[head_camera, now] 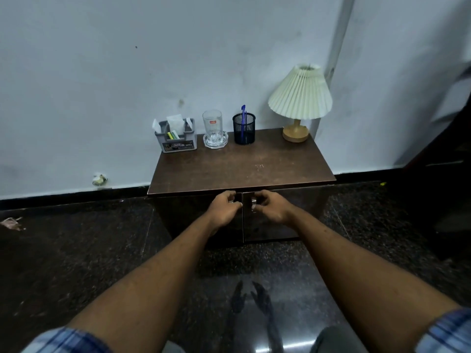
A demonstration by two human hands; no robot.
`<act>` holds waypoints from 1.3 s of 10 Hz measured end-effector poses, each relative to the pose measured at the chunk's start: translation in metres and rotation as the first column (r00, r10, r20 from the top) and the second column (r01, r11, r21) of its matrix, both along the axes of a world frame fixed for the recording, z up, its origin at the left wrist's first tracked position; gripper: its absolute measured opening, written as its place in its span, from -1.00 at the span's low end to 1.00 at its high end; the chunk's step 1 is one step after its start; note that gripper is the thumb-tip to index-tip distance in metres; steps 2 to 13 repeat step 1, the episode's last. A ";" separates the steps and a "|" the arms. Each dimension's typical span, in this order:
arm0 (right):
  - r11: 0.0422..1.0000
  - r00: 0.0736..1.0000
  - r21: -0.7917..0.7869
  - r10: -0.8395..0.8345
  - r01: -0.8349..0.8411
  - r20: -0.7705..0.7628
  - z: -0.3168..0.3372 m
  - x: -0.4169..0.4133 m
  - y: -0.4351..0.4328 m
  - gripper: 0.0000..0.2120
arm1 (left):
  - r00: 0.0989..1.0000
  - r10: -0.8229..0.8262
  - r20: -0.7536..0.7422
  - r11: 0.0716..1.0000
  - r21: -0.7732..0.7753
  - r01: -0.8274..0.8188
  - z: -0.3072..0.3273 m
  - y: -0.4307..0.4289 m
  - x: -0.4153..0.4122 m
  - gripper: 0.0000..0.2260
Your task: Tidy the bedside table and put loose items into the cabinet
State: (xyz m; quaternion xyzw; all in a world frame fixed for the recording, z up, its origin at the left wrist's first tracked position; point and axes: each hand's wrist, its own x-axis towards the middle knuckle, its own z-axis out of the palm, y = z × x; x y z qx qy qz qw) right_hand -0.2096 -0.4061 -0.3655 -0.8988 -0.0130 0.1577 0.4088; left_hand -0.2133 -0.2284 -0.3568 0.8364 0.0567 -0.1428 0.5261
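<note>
A dark brown bedside cabinet [242, 169] stands against the wall with both doors closed. My left hand [224, 208] grips the metal handle of the left door [193, 220]. My right hand [270, 207] grips the metal handle [253, 203] of the right door [293, 212]. Along the back of the top stand a grey organiser [177, 141] with papers and highlighters, a clear glass [212, 126] in a glass dish [215, 142], a black mesh pen cup [244, 129] with a blue pen [243, 113], and a cream pleated lamp [300, 98].
A dark polished stone floor [76, 250] surrounds the cabinet. A white wall [127, 72] rises behind it, with a black skirting strip. A crumpled scrap [99, 179] lies at the wall on the left and some debris [11, 222] on the floor at far left. Dark furniture [446, 187] stands at the right.
</note>
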 end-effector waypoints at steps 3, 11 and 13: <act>0.999 0.998 -0.043 0.000 0.003 0.061 0.036 -0.013 -0.001 -0.61 | 1.000 0.003 0.011 1.000 -0.027 -0.002 0.021 0.003 -0.013 -0.60; 0.999 0.998 -0.043 0.000 0.003 0.061 0.036 -0.013 -0.001 -0.61 | 1.000 0.003 0.011 1.000 -0.027 -0.002 0.021 0.003 -0.013 -0.60; 0.999 0.998 -0.043 0.000 0.003 0.061 0.036 -0.013 -0.001 -0.61 | 1.000 0.003 0.011 1.000 -0.027 -0.002 0.021 0.003 -0.013 -0.60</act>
